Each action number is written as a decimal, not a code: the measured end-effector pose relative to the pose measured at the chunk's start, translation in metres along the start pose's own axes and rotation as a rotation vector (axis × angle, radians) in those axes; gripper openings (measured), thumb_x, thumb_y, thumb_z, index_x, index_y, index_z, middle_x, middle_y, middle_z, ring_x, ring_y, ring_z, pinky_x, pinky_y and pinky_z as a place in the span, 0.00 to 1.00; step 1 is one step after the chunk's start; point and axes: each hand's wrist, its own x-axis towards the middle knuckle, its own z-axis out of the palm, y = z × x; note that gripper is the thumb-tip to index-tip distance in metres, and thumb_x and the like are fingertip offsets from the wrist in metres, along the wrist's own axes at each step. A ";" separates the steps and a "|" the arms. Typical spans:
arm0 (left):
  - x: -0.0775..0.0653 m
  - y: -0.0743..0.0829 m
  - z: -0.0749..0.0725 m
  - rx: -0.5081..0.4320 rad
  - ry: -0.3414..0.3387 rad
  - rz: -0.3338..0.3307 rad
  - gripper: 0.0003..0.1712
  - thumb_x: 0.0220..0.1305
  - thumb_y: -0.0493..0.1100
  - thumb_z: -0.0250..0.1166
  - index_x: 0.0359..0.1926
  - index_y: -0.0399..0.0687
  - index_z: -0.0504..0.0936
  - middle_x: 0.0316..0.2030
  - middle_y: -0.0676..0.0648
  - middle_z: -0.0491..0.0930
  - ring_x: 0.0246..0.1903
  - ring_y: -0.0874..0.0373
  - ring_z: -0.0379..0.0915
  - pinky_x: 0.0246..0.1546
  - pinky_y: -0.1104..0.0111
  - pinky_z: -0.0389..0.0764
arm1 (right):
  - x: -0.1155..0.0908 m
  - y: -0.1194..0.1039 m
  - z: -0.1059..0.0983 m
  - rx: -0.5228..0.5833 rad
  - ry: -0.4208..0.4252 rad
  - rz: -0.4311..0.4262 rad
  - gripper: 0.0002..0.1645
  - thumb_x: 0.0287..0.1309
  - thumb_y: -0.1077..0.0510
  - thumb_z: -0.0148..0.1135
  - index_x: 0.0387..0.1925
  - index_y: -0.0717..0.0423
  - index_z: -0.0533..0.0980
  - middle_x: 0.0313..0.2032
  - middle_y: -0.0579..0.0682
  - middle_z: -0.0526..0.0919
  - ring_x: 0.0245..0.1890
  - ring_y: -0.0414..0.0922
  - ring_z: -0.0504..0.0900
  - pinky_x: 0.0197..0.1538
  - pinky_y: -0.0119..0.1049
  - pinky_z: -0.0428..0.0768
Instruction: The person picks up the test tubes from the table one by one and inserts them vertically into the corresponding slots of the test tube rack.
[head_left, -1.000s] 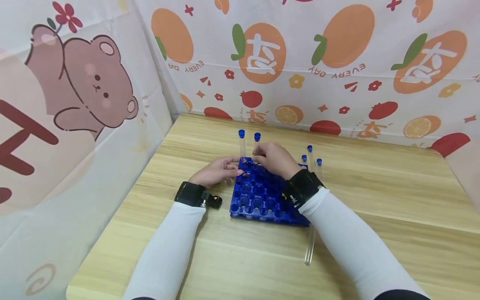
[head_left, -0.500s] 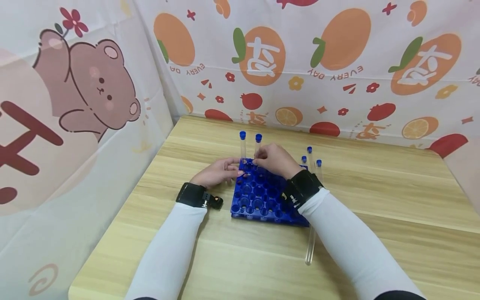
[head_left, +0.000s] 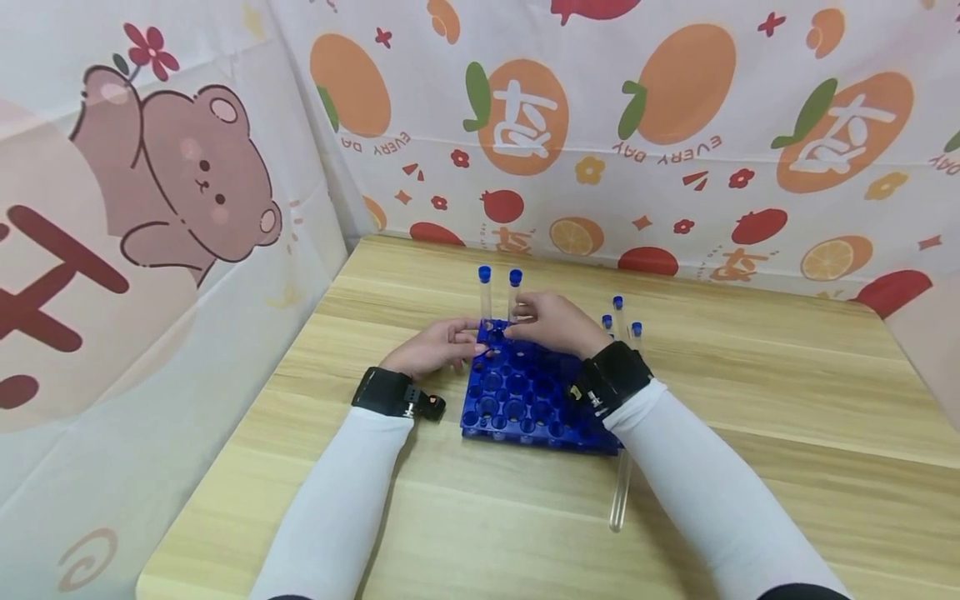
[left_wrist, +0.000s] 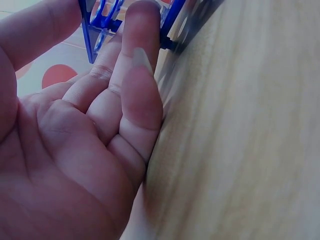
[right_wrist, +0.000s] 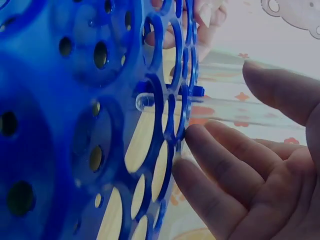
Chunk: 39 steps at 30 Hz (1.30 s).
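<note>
A blue test tube rack (head_left: 517, 408) with rows of round holes sits on the table. Two clear test tubes with blue caps, a left one (head_left: 486, 298) and a right one (head_left: 514, 298), stand upright at its back left corner. My left hand (head_left: 431, 346) grips that corner, thumb on the upper plate; in the left wrist view the fingers (left_wrist: 142, 95) reach between the plates. Just beside the right tube is my right hand (head_left: 551, 323). In the right wrist view its thumb (right_wrist: 280, 92) and fingers (right_wrist: 225, 165) are spread apart, holding nothing, with fingertips close to the rack.
Beyond the rack's right side are several blue caps (head_left: 618, 302), their tubes partly hidden by my right arm. A clear tube end (head_left: 618, 504) lies past the front right corner. Patterned cloth (head_left: 585, 150) hangs behind the wooden table (head_left: 750, 400).
My right hand has let go of the right test tube and its fingers have loosened, moving slightly away to the right. The tube stays upright in the rack. My left hand stays on the corner.
</note>
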 end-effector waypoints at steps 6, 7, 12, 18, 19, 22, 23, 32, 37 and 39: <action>0.002 -0.002 0.001 0.000 -0.002 0.000 0.31 0.71 0.47 0.60 0.71 0.46 0.64 0.50 0.43 0.85 0.38 0.52 0.78 0.38 0.64 0.79 | -0.016 0.011 -0.013 0.057 0.035 0.013 0.48 0.60 0.41 0.66 0.74 0.56 0.58 0.64 0.51 0.76 0.65 0.49 0.74 0.65 0.48 0.72; 0.003 -0.002 0.000 -0.003 -0.001 -0.003 0.31 0.71 0.47 0.60 0.71 0.46 0.64 0.50 0.43 0.84 0.38 0.52 0.78 0.38 0.64 0.79 | -0.020 0.014 -0.017 0.060 0.047 0.010 0.47 0.60 0.41 0.66 0.74 0.55 0.59 0.63 0.51 0.77 0.64 0.49 0.74 0.64 0.48 0.73; 0.003 0.001 0.001 -0.010 0.005 -0.016 0.34 0.71 0.47 0.61 0.72 0.45 0.62 0.50 0.43 0.84 0.36 0.53 0.78 0.37 0.66 0.79 | -0.044 0.032 -0.039 0.068 0.112 -0.006 0.43 0.63 0.41 0.63 0.73 0.53 0.61 0.61 0.54 0.79 0.61 0.50 0.78 0.60 0.51 0.76; 0.003 0.003 0.001 -0.025 0.007 -0.025 0.33 0.71 0.46 0.60 0.72 0.46 0.62 0.50 0.42 0.84 0.35 0.53 0.75 0.36 0.68 0.77 | -0.069 0.063 -0.055 0.028 0.228 0.023 0.39 0.65 0.41 0.61 0.70 0.53 0.65 0.55 0.55 0.82 0.57 0.53 0.80 0.58 0.53 0.77; 0.003 0.003 0.001 -0.026 0.006 -0.027 0.33 0.71 0.47 0.60 0.72 0.46 0.62 0.50 0.41 0.83 0.35 0.53 0.75 0.36 0.68 0.76 | -0.072 0.069 -0.055 0.012 0.246 0.030 0.38 0.65 0.41 0.61 0.70 0.53 0.66 0.54 0.56 0.83 0.56 0.54 0.81 0.56 0.52 0.78; 0.003 0.001 0.002 -0.023 0.009 -0.029 0.34 0.71 0.47 0.61 0.72 0.46 0.62 0.51 0.41 0.83 0.37 0.53 0.76 0.37 0.67 0.77 | -0.082 0.086 -0.056 -0.033 0.274 0.051 0.34 0.65 0.44 0.62 0.68 0.54 0.68 0.48 0.57 0.84 0.49 0.54 0.82 0.49 0.49 0.82; 0.003 0.001 0.002 -0.021 0.009 -0.027 0.34 0.71 0.47 0.61 0.72 0.45 0.61 0.51 0.41 0.83 0.37 0.53 0.76 0.37 0.67 0.77 | -0.085 0.091 -0.056 -0.047 0.279 0.061 0.33 0.65 0.45 0.62 0.67 0.54 0.69 0.46 0.56 0.84 0.46 0.53 0.82 0.46 0.47 0.82; 0.003 -0.002 0.000 -0.005 0.005 -0.022 0.35 0.70 0.49 0.61 0.73 0.45 0.62 0.48 0.42 0.85 0.35 0.51 0.74 0.37 0.66 0.77 | -0.104 0.125 -0.047 -0.072 0.252 0.174 0.33 0.66 0.46 0.62 0.64 0.59 0.69 0.37 0.57 0.80 0.33 0.49 0.77 0.34 0.38 0.74; 0.003 0.000 0.001 -0.003 0.007 -0.018 0.35 0.70 0.48 0.61 0.73 0.45 0.61 0.48 0.42 0.85 0.36 0.51 0.75 0.37 0.66 0.77 | -0.110 0.138 -0.043 -0.048 0.188 0.264 0.38 0.63 0.45 0.64 0.67 0.60 0.65 0.37 0.58 0.78 0.32 0.49 0.75 0.32 0.37 0.73; 0.003 0.001 0.001 -0.006 0.005 -0.019 0.35 0.70 0.48 0.61 0.73 0.44 0.61 0.48 0.41 0.84 0.36 0.51 0.75 0.37 0.66 0.77 | -0.111 0.142 -0.041 -0.046 0.167 0.285 0.41 0.62 0.44 0.65 0.68 0.60 0.63 0.37 0.58 0.77 0.32 0.49 0.74 0.33 0.37 0.72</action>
